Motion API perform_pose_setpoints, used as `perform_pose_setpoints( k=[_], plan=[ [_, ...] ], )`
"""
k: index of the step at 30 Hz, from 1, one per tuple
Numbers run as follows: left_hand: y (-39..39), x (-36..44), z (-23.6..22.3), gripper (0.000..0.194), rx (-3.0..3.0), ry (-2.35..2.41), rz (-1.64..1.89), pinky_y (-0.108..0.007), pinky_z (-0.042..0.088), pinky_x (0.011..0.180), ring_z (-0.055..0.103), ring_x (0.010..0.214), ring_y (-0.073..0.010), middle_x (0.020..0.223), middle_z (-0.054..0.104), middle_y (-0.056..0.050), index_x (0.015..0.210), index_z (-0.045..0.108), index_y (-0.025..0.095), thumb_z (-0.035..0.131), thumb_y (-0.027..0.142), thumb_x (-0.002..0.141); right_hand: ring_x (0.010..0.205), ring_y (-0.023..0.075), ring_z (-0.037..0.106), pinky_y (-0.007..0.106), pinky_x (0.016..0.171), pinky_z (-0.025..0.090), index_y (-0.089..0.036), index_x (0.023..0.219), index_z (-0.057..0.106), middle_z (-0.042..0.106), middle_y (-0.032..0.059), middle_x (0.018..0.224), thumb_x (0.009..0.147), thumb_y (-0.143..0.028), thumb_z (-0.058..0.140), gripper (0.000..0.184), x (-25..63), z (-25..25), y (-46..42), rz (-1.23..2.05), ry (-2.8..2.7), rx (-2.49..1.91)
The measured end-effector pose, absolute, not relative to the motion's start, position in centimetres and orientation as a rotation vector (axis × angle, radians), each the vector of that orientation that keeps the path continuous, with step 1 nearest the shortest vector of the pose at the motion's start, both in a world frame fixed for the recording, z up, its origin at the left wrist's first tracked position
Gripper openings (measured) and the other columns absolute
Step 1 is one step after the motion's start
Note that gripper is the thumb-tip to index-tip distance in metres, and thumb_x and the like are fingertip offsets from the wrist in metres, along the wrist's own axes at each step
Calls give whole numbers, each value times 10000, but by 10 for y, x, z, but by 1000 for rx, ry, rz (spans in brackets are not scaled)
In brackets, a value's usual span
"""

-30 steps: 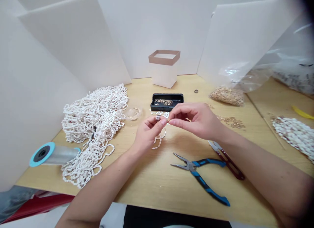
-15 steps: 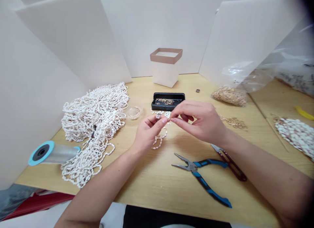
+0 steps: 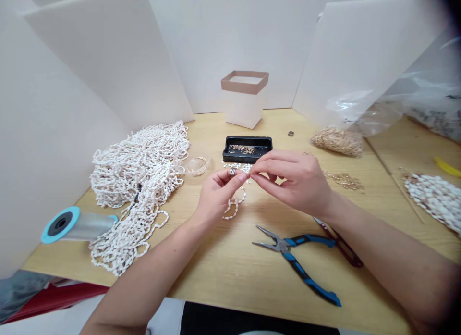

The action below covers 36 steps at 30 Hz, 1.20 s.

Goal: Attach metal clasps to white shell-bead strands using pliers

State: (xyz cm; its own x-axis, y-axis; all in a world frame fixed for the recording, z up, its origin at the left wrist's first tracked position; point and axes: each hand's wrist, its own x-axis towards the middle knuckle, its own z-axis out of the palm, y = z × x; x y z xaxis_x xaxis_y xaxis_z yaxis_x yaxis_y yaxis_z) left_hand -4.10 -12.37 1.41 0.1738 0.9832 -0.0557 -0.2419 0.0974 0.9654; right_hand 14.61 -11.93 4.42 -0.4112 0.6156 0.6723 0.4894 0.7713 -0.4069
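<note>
Pale panels [image 3: 97, 51] close in a light wooden table [image 3: 216, 272]. Above it the left hand [image 3: 216, 193] and the right hand [image 3: 295, 179] meet, each with thumb and forefinger pinching a tiny piece [image 3: 248, 176] between them, too small for me to tell which way it points. Just under the left hand's fingers is a white bead strand [image 3: 236, 211], its long axis curving from the fingertips back toward the wearer and bending into loops, so it has no single straight line. Just beyond the fingertips lie loose white beads [image 3: 247, 167], then a black tray [image 3: 230, 158]. Nearer the wearer than the right hand, pliers [image 3: 284, 245] lie with handles spread, noses pointing left. Well left of the left hand sits a heap of white strands [image 3: 137, 171], with a spool [image 3: 86, 227] beside it
</note>
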Motion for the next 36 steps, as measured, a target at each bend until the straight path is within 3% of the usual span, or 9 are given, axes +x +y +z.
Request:
perform_pose_setpoints(
  k=[11,18,22,26,30,36],
  plan=[
    [-123,-42,10,304,1082,966,1141,-240,399,598,530,612,-104,593,598,17,756,748,165,856,447,717,794,161,677,291,696,569,-214,947,698,733,63,930,952,-148,563,150,145,34,-122,-17,-2133,-834],
    [-123,-41,10,339,1119,1002,1093,-237,317,555,366,519,-65,523,461,58,664,691,151,831,449,746,758,166,628,298,627,494,-180,873,691,720,76,909,969,-137,504,215,151,32,-115,-245,-2331,-783],
    [-121,-41,8,404,1106,1008,1000,-244,223,503,266,488,-54,517,397,66,609,619,147,815,472,750,778,164,636,288,661,504,-178,874,700,722,78,910,990,-151,474,256,156,33,-109,-274,-2428,-708],
    [-118,-43,6,428,1039,960,903,-252,109,471,199,461,-45,512,334,75,602,569,151,803,477,750,815,163,655,279,700,517,-171,938,715,719,79,948,978,-150,501,220,160,30,-104,-56,-2440,-667],
    [-117,-43,8,436,994,936,865,-241,86,462,179,459,-34,523,310,84,611,547,145,820,463,732,749,126,637,241,677,500,-168,921,718,705,53,887,933,-158,569,150,160,30,-101,307,-2364,-681],
    [-116,-45,6,373,1040,922,853,-232,95,460,201,453,-36,512,349,85,758,666,123,797,472,769,620,99,551,213,552,421,-172,791,689,658,-4,718,810,-169,653,40,161,36,-98,822,-2148,-887]
  ],
)
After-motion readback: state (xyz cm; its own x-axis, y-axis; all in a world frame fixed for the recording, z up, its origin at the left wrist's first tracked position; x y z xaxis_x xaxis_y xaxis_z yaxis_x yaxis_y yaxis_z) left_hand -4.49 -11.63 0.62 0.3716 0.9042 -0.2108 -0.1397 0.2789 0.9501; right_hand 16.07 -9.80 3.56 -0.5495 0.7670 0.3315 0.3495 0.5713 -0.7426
